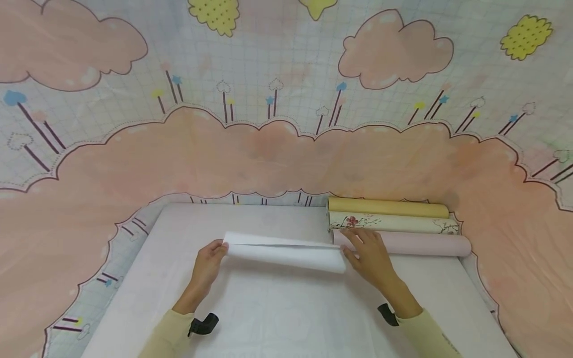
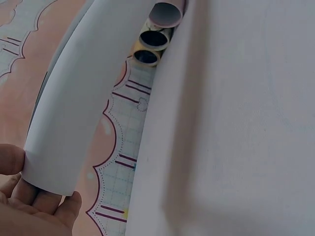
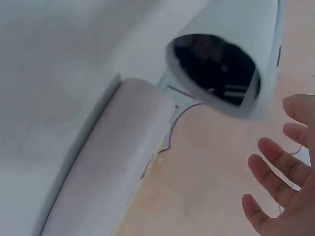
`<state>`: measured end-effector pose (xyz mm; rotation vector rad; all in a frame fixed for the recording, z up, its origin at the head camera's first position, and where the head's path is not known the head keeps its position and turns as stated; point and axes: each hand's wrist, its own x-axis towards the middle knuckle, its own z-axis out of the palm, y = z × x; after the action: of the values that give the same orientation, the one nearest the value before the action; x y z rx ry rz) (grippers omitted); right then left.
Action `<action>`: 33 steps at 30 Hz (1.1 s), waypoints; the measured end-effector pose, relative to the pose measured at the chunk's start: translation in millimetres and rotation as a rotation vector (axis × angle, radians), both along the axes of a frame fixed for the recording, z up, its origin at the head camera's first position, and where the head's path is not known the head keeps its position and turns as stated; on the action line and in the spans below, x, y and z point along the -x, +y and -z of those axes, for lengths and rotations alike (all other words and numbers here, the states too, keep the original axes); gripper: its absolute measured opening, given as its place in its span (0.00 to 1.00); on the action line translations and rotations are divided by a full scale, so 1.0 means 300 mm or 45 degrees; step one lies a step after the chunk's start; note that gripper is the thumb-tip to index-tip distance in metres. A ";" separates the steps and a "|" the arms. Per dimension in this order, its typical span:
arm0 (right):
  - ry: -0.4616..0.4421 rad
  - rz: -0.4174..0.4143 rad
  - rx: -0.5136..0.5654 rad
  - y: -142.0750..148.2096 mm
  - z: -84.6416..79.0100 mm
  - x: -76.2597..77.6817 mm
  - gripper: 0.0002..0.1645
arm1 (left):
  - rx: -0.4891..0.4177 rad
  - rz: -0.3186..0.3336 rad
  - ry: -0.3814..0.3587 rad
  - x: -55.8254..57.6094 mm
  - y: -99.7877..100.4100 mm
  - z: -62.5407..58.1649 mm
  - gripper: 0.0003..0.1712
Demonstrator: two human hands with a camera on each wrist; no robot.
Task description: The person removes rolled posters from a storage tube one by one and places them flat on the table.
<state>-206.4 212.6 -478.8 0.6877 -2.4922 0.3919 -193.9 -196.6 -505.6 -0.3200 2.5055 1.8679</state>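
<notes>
A loosely rolled white sheet is held above the white table, its long edge showing along the upper side. My left hand grips its left end; in the left wrist view the thumb lies on one side of the sheet and the curled fingers on the other. At the right end, my right hand overlaps the roll in the head view. From the right wrist, that hand shows spread fingers apart from the roll's flattened open end, whose inside looks dark and glossy.
Three rolls lie side by side at the table's back right: a pale pink one in front, a cream one with flower print, and a yellow one. Cloud-patterned cloth surrounds the white table.
</notes>
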 end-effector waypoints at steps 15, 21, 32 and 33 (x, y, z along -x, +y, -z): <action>-0.195 -0.137 -0.110 -0.110 0.016 -0.041 0.27 | 0.012 0.059 0.067 0.013 0.090 -0.020 0.18; -0.284 -0.133 -0.133 -0.124 0.030 -0.045 0.25 | 0.034 0.082 0.102 0.013 0.099 -0.017 0.16; -0.303 -0.149 -0.136 -0.129 0.048 -0.038 0.18 | 0.067 0.096 0.150 0.014 0.098 -0.016 0.15; -0.300 -0.147 -0.136 -0.129 0.050 -0.037 0.17 | 0.068 0.103 0.161 0.015 0.097 -0.017 0.15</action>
<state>-195.3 173.8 -493.6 0.8763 -2.7190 0.4041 -198.4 -167.4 -500.6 -0.1017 2.6087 1.8502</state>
